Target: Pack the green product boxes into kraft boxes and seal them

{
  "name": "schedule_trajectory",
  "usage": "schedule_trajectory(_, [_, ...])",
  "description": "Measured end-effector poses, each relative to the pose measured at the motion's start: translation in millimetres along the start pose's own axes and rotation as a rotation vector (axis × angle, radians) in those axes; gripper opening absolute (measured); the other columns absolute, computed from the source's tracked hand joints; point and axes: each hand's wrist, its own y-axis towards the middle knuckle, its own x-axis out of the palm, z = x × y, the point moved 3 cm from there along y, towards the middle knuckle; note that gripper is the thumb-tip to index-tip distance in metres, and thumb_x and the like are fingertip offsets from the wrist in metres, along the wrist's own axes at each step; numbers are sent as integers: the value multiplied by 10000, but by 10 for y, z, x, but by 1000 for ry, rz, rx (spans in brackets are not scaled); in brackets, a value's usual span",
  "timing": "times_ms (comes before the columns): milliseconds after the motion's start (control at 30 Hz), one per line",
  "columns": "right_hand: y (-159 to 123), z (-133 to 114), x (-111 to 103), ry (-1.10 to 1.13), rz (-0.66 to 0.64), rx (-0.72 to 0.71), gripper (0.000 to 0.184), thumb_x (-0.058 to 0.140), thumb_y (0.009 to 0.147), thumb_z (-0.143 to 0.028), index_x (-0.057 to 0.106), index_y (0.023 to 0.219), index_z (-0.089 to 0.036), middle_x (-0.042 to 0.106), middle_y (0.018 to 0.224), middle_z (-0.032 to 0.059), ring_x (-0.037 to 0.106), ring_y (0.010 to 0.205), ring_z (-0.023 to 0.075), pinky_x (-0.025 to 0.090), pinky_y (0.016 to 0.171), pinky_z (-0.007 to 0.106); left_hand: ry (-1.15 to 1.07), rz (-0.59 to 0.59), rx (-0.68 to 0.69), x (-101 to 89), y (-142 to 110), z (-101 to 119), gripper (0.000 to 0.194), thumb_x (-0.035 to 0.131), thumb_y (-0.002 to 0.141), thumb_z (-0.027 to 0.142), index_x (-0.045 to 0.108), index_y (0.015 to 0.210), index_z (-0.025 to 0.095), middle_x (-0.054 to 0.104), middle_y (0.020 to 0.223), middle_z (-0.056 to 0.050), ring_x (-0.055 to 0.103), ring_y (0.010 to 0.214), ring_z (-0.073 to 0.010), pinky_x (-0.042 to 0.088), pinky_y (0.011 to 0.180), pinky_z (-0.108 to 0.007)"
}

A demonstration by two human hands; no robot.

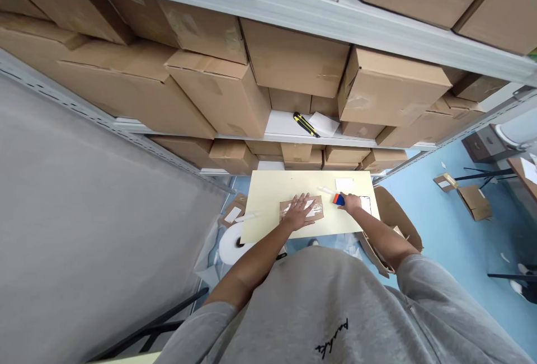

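Observation:
My left hand point(298, 213) lies flat with its fingers spread on a small brown cardboard parcel point(285, 213). Clear tape shines on the parcel, and a white label point(310, 208) shows partly from under the hand. To the right, my right hand point(351, 202) is closed around a small blue-and-orange hand tool point(339, 199), whose exact kind I cannot make out. The tool is apart from the parcel, over the pale yellow tabletop point(268, 188). Beside the right hand lie a white paper slip point(344, 183) and a dark-edged white item point(366, 204), partly hidden by the wrist.
Shelves stacked with cardboard boxes point(293, 56) rise behind the table. A yellow-and-black utility knife point(306, 124) rests on one shelf. An opened carton point(396, 213) stands at the table's right, and a white roll point(230, 245) at its left. A grey wall point(84, 213) borders the left side.

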Motion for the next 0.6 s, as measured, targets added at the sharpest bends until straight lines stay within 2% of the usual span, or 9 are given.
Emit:
schedule_trajectory(67, [19,-152,138,86,37,62,749,621,1084,-485,379,1746,-233,703,1411,226,702,1244,341,517,994,394,-43,35,-50,-30,-10,27,805,675,1012,600,459,1723,289,272,1845,-148,195,1728,-370,51,1399,-609])
schedule_trajectory(133, [40,-310,291,158,48,95,718,549,1110,-368,307,1770,-218,654,1482,234,664,1309,331,489,1033,391,-63,99,-180,-47,-68,40,797,620,1042,574,421,1739,242,251,1849,-164,153,1738,-359,47,1403,-603])
schedule_trajectory(233, [55,-480,509,226,35,101,724,534,1086,-230,297,1770,-230,619,1546,213,626,1373,312,464,1059,376,-92,264,-506,-40,-275,-9,983,609,1021,645,277,1772,104,130,1855,-252,24,1745,-400,26,1391,-646])
schedule_trajectory(333, [41,-548,683,307,18,106,745,579,1072,-224,305,1764,-213,632,1540,212,646,1338,300,447,1060,368,-227,372,-820,12,-545,-118,1225,677,940,745,154,1764,5,80,1835,-335,20,1737,-444,95,1395,-628])
schedule_trajectory(400, [13,-569,763,363,10,106,769,609,1061,-229,301,1765,-201,648,1522,210,656,1310,295,438,1061,361,-385,386,-963,51,-687,-195,1308,747,882,759,130,1764,15,131,1829,-337,111,1730,-446,218,1388,-565])
schedule_trajectory(467, [-27,-593,804,386,21,119,742,581,1059,-202,330,1757,-198,653,1512,207,638,1325,297,428,1083,364,-564,380,-1019,74,-770,-252,1252,787,877,716,186,1761,65,297,1799,-300,299,1688,-420,350,1344,-500])
schedule_trajectory(533, [-72,-635,796,389,84,155,650,514,1070,-193,427,1714,-196,631,1526,215,591,1379,317,412,1132,399,-711,376,-989,71,-793,-282,1054,784,915,648,339,1715,124,529,1685,-236,520,1568,-376,444,1281,-454])
schedule_trajectory(600, [-110,-721,738,432,211,166,546,449,1102,-251,540,1638,-195,566,1594,222,511,1467,338,380,1198,443,-792,395,-941,51,-787,-298,816,757,957,595,510,1609,173,687,1536,-172,654,1433,-338,495,1226,-428])
